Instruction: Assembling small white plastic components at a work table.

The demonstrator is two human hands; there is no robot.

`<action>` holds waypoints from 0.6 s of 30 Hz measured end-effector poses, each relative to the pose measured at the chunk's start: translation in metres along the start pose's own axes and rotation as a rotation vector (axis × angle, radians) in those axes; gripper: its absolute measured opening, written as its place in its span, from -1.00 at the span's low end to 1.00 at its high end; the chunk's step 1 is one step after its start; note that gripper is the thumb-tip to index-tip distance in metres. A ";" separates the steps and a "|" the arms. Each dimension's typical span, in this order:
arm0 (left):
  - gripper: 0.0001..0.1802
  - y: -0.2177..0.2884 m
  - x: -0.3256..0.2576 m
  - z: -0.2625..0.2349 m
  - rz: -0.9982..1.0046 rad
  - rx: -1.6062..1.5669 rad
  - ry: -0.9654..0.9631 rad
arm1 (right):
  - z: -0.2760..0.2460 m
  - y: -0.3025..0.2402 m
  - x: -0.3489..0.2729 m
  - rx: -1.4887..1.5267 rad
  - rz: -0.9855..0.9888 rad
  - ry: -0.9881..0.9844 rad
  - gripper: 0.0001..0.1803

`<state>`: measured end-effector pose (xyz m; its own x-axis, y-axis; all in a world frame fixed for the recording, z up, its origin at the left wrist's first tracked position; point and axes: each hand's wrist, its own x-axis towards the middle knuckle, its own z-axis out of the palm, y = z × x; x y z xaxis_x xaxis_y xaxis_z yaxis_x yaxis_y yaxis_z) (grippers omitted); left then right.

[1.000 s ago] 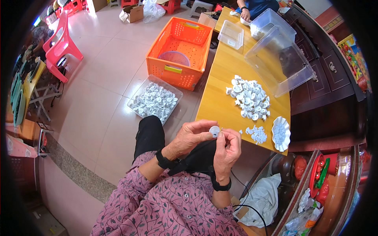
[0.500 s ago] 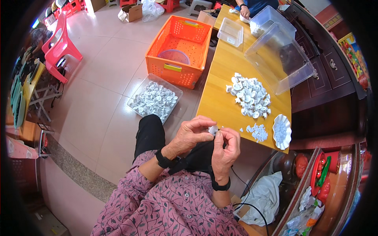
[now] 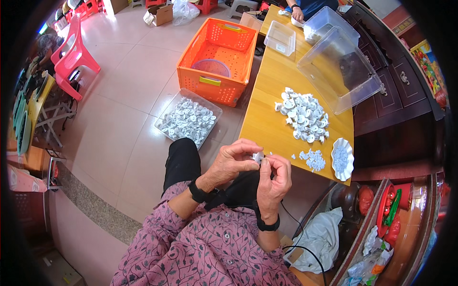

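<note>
Between the fingertips of my left hand [image 3: 234, 159] is a small white plastic part [image 3: 258, 157] with a round disc. My right hand [image 3: 274, 178] pinches at its right side; whatever sits in those fingers is too small to make out. Both hands are held together over my lap, by the near left corner of the yellow table. On the table lies a heap of similar white parts [image 3: 305, 117]. Nearer me are a scatter of tiny pale-blue pieces [image 3: 313, 160] and a white scalloped dish [image 3: 349, 168] holding more of them.
A clear tray [image 3: 217, 121] full of white parts stands on the floor beside my knee, before an orange crate [image 3: 229, 97]. Clear plastic bins [image 3: 327, 90] and a shallow clear box [image 3: 280, 38] occupy the table's far end, where another person's hand [image 3: 297, 15] works. Dark drawers line the right.
Hardly anything differs. My hands keep the same hold on the white part, and the view has shifted very slightly.
</note>
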<state>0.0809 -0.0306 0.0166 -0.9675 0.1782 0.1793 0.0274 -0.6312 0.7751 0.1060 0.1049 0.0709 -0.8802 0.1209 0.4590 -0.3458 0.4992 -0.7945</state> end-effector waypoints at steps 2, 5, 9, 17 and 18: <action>-0.54 -0.001 0.000 0.000 0.001 -0.002 -0.005 | 0.001 0.001 -0.001 0.020 0.017 0.022 -0.89; -0.54 -0.002 0.000 -0.001 0.008 0.027 -0.024 | -0.001 0.000 0.000 0.012 0.001 0.011 -0.89; -0.54 -0.003 -0.001 -0.003 -0.007 0.024 -0.025 | -0.001 0.000 -0.002 0.022 0.001 0.009 -0.88; -0.55 -0.007 -0.004 -0.002 -0.089 -0.146 -0.024 | -0.002 -0.007 0.000 -0.075 -0.087 0.017 -0.89; -0.56 -0.007 -0.003 -0.002 -0.098 -0.159 -0.026 | -0.002 -0.006 0.000 -0.075 -0.087 0.018 -0.89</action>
<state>0.0837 -0.0278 0.0092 -0.9567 0.2630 0.1249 -0.1088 -0.7209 0.6844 0.1091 0.1035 0.0766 -0.8419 0.0895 0.5321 -0.3943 0.5713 -0.7198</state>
